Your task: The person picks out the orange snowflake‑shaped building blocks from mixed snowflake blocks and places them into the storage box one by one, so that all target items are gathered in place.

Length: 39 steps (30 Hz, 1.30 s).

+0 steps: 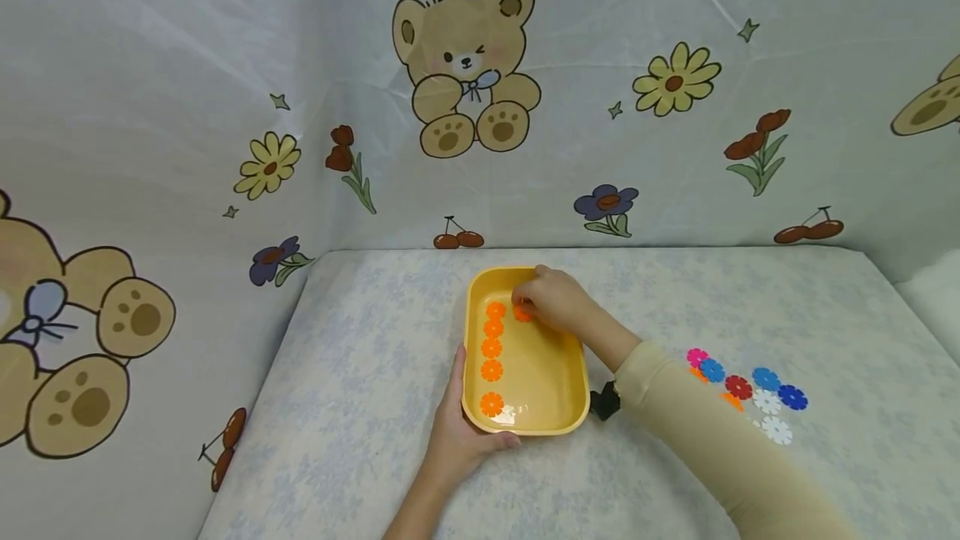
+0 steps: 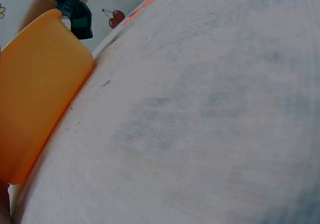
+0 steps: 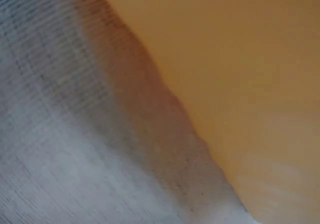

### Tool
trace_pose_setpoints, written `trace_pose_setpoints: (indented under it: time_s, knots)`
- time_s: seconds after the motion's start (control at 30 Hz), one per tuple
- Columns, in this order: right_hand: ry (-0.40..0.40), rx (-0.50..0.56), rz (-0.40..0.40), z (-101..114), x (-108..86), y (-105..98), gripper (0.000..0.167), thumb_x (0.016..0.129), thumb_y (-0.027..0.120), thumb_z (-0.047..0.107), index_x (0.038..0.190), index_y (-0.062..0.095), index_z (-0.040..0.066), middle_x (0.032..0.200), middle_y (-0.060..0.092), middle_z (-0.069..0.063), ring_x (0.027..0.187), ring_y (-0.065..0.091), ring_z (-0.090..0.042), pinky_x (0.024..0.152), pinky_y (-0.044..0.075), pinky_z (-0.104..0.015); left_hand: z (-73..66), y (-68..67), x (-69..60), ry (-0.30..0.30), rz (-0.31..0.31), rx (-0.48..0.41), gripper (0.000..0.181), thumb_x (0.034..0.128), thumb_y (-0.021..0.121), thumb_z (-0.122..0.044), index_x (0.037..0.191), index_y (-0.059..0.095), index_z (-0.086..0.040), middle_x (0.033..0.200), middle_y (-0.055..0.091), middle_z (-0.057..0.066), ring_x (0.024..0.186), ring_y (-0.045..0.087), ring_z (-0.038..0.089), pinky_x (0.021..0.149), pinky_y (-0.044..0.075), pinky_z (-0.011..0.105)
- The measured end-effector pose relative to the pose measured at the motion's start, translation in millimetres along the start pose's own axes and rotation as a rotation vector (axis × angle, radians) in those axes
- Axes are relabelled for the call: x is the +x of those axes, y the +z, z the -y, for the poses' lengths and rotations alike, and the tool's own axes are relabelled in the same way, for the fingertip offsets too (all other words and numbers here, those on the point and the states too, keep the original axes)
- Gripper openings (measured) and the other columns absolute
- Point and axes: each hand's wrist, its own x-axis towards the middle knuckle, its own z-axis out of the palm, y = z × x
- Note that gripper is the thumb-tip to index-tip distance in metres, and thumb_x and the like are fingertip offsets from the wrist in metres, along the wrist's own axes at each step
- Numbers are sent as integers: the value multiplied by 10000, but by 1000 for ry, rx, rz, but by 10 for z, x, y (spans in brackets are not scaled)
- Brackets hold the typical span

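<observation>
A yellow plastic tray stands on the table, and its outer wall fills the left side of the left wrist view. My left hand grips its near left corner, thumb along the near side and fingers along the left wall. Several orange flower-shaped discs lie in a column down the tray's left side. Inside the far end, my right hand pinches another orange flower-shaped disc with bent fingers, right of the column's top. The right wrist view shows only the tray's wall and the tablecloth.
To the right of the tray lie loose flower-shaped discs in pink, blue, red, white and orange, beside my right forearm. A black object, apparently worn at the right wrist, shows by the tray's right side. A printed cloth hangs behind the table.
</observation>
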Motion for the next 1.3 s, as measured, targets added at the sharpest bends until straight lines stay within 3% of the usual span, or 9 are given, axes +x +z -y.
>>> trace_pose_setpoints:
  time_s: [0.17, 0.4, 0.57, 0.67, 0.8, 0.97, 1.03, 1.17, 1.3]
  knots:
    - [11, -76, -24, 26, 10, 49, 117, 928, 685, 109, 910, 786, 165, 839, 726, 28, 788, 520, -213, 752, 485, -354, 5, -2, 0, -2, -10, 27, 1357, 612, 937, -403, 1614, 35, -242, 1651, 241, 26, 1471, 353, 226, 1146, 327, 155]
    - [-10, -136, -43, 6, 12, 94, 194, 917, 665, 59, 773, 735, 168, 697, 629, 19, 698, 437, -203, 629, 368, -302, 8, 4, -3, -11, -6, 21, 1357, 613, 937, -399, 1613, 32, -253, 1650, 242, 24, 1464, 364, 220, 1140, 338, 156]
    - [26, 62, -49, -27, -50, 3, 108, 929, 683, 89, 973, 774, 126, 880, 730, -2, 789, 507, -201, 726, 465, -318, 9, 12, -5, -13, -4, 23, 1351, 618, 935, -396, 1613, 31, -257, 1652, 235, 22, 1465, 361, 220, 1140, 337, 157]
    - [67, 198, -73, -58, -164, -173, 204, 938, 686, 127, 1130, 748, 98, 1035, 742, -30, 889, 550, -207, 826, 511, -353, 13, 14, -3, -2, -2, 22, 1354, 620, 936, -384, 1614, 28, -237, 1652, 234, 30, 1462, 369, 226, 1137, 352, 170]
    - [96, 287, -173, -188, -440, -410, 230, 949, 670, 117, 1172, 727, 103, 1057, 727, -37, 912, 577, -194, 814, 545, -380, 17, 12, -2, 21, -8, 14, 1367, 605, 938, -396, 1614, 33, -222, 1647, 250, 51, 1446, 394, 243, 1129, 376, 191]
    - [185, 270, -229, -519, -981, -584, 234, 958, 659, 120, 1185, 715, 132, 1065, 717, -27, 865, 562, -162, 712, 535, -289, 18, 22, 4, 23, -2, -17, 1379, 590, 941, -394, 1614, 32, -225, 1645, 255, 63, 1434, 410, 263, 1122, 395, 214]
    - [268, 259, -193, -654, -1218, -621, 250, 966, 649, 133, 1211, 698, 134, 1096, 708, -43, 862, 550, -176, 668, 518, -238, 15, 23, 4, 18, -3, -17, 1384, 585, 942, -395, 1614, 33, -229, 1646, 253, 57, 1434, 411, 262, 1121, 397, 215]
    - [451, 270, -46, -857, -1654, -644, 317, 977, 632, 144, 1292, 646, 114, 1148, 670, -98, 861, 526, -218, 577, 503, -215, 4, 21, -2, 16, -13, -2, 1376, 582, 941, -400, 1614, 46, -236, 1647, 253, 47, 1440, 403, 256, 1124, 391, 210]
    - [490, 299, 91, -955, -1979, -575, 360, 951, 662, 146, 1306, 635, 95, 1088, 641, -87, 830, 495, -191, 548, 484, -221, 1, 23, -5, 25, -7, -23, 1364, 596, 939, -382, 1614, 41, -244, 1647, 247, 69, 1429, 416, 285, 1110, 419, 240]
